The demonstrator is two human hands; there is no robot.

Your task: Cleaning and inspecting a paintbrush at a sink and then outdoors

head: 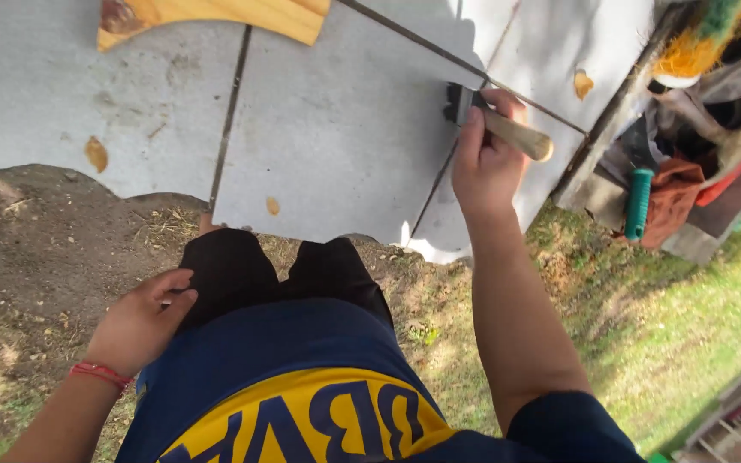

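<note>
The paintbrush (486, 116), with a pale wooden handle and a dark head, lies pressed against the grey-painted board (336, 137), its bristles at a dark seam that runs diagonally across the panel near the board's scalloped lower edge. The right hand (486, 159) is clamped around the brush handle, fingers wrapped over it and the rounded butt of the handle sticking out to the right past the knuckles. The board is made of flat panels joined by thin dark seams, mostly covered in grey, with a few small bare tan patches showing through; its lower rim is cut in curves. At the top edge, a bare yellow wooden piece (216, 17) with a curved outline rests on the grey panels, well apart from the brush. The left hand (143, 321) rests low at the person's left side, against the black trousers (242, 266); its fingers are loosely curled and seem to pinch a small thin thing that is too small to make out. A red cord bracelet (98, 373) sits on that wrist. Below the board lie bare earth on the left and grass (671, 326) on the right. At the far right, a heap of cloth and rags (705, 137) sits beside a green-handled tool (639, 201).
</note>
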